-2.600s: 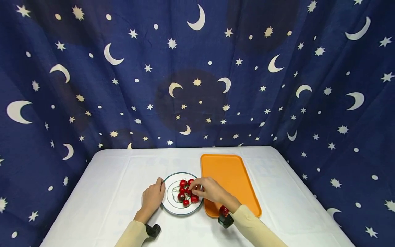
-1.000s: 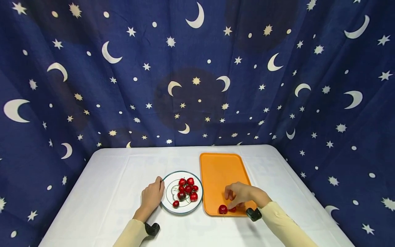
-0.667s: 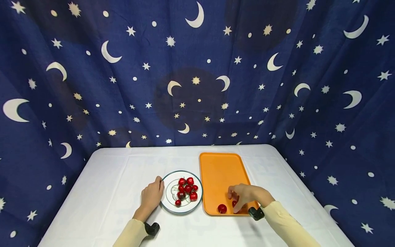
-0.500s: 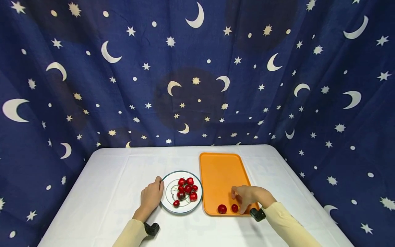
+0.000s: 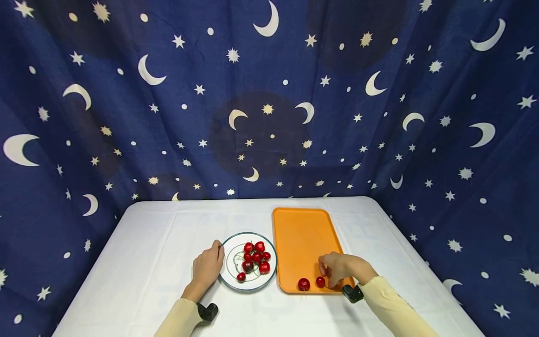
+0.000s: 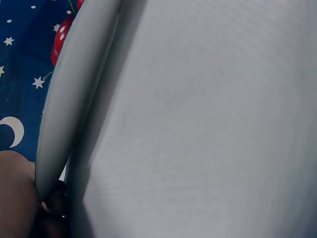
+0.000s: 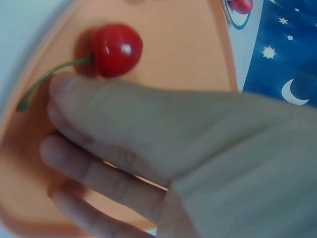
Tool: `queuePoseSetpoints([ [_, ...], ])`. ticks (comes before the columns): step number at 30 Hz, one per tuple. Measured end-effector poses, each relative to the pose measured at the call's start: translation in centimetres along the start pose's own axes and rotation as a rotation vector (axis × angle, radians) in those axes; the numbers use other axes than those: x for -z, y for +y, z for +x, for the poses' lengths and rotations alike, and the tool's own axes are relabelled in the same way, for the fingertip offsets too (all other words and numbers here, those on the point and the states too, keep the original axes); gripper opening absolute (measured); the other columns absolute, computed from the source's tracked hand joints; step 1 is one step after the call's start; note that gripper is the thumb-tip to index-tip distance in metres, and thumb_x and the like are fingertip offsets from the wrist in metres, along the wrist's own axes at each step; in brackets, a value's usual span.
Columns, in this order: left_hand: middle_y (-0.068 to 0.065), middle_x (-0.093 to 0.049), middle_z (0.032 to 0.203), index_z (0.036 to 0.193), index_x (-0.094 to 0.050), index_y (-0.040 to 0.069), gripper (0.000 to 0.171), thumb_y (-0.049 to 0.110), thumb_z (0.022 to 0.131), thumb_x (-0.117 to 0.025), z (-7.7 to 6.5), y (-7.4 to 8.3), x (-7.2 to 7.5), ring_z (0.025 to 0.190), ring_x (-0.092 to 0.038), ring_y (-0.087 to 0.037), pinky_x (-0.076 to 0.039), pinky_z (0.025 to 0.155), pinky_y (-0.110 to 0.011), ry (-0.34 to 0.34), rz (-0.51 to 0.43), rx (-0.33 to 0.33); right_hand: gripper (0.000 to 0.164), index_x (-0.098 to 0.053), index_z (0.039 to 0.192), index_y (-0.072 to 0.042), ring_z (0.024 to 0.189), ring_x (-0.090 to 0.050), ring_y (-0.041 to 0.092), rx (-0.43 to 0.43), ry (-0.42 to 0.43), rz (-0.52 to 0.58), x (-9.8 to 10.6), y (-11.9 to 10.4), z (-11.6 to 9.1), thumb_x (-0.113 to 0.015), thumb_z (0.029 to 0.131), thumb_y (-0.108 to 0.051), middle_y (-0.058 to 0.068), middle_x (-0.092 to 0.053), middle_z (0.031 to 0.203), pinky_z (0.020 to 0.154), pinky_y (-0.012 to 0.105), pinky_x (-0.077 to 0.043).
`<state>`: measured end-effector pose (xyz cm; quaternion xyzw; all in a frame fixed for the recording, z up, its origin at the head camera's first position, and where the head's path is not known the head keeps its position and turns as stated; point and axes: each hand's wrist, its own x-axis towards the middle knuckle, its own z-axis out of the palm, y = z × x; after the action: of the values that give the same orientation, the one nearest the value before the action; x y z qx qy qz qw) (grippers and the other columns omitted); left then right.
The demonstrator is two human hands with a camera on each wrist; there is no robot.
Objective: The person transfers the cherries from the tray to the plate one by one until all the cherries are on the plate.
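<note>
In the head view my left hand (image 5: 207, 266) grips the left rim of a white plate (image 5: 230, 276) with a dark rim line. The left wrist view shows the plate's edge (image 6: 74, 109) side-on, thumb above and fingers beneath. Several red cherries (image 5: 257, 257) sit on the plate. On the orange tray (image 5: 301, 234), two more cherries rest near the front edge: one (image 5: 303, 284) at left, another (image 5: 320, 282) beside my right hand (image 5: 338, 267). In the right wrist view, that hand's thumb tip lies right at the green stem (image 7: 49, 73) of the nearer cherry (image 7: 116, 49), its fingers loosely bent.
The tray stands directly right of the plate on a white-covered table (image 5: 168, 234). A dark blue curtain (image 5: 189, 131) with moons and stars surrounds the back and sides. Black wrist cameras (image 5: 208, 312) sit under both sleeves.
My right hand has gone from the plate's cherries to the tray's front, set a cherry down beside another, and drawn back slightly right. My left hand stays on the plate rim.
</note>
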<state>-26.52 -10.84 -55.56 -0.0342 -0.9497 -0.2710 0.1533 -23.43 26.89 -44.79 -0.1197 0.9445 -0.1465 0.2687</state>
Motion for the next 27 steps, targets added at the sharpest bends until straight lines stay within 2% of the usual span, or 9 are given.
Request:
queuePoseSetpoints([
  [6,-0.01,-0.069,0.072,0.104,-0.063,0.007,0.016,0.021,0.104,-0.054,0.2,0.0,0.2,0.06,-0.064,-0.024,-0.044,0.053,-0.039,-0.007,0.012,0.001,0.029,-0.062,0.086,-0.014,0.067,-0.048,0.015,-0.003,-0.008,-0.033,0.3,-0.3,0.0,-0.086,0.075,-0.001,0.001,-0.055,0.079,0.063,0.027,-0.037],
  [11,-0.009,-0.07,0.072,0.104,-0.063,0.007,0.016,0.02,0.104,-0.055,0.1,0.1,0.2,0.06,-0.064,-0.024,-0.045,0.054,-0.039,-0.011,0.006,0.004,0.029,-0.063,0.089,-0.013,0.077,-0.05,0.016,0.043,-0.033,0.001,0.3,-0.3,0.3,-0.087,0.077,-0.005,0.003,-0.059,0.085,0.07,0.028,-0.038],
  [15,-0.009,-0.069,0.071,0.104,-0.063,0.007,0.016,0.021,0.104,-0.055,0.0,0.1,0.1,0.059,-0.063,-0.023,-0.045,0.053,-0.039,-0.014,0.01,0.008,0.028,-0.063,0.089,-0.013,0.076,-0.051,0.014,0.077,-0.043,0.02,0.1,-0.2,0.5,-0.088,0.077,-0.008,0.002,-0.061,0.084,0.071,0.026,-0.041],
  [20,-0.009,-0.069,0.072,0.104,-0.063,0.008,0.016,0.021,0.104,-0.055,-0.1,0.1,0.1,0.06,-0.063,-0.024,-0.044,0.054,-0.04,-0.012,0.008,0.012,0.027,-0.063,0.09,-0.013,0.072,-0.049,0.01,0.141,-0.015,-0.002,-0.1,0.1,0.9,-0.087,0.079,-0.011,-0.003,-0.059,0.08,0.068,0.023,-0.04],
  [27,-0.009,-0.068,0.07,0.103,-0.063,0.008,0.014,0.02,0.104,-0.055,0.0,0.1,0.2,0.058,-0.062,-0.023,-0.044,0.053,-0.04,-0.001,0.003,-0.002,0.028,-0.059,0.093,-0.014,0.067,-0.048,0.011,0.156,0.045,-0.014,-0.2,0.1,1.2,-0.085,0.082,-0.014,-0.003,-0.056,0.078,0.064,0.023,-0.038],
])
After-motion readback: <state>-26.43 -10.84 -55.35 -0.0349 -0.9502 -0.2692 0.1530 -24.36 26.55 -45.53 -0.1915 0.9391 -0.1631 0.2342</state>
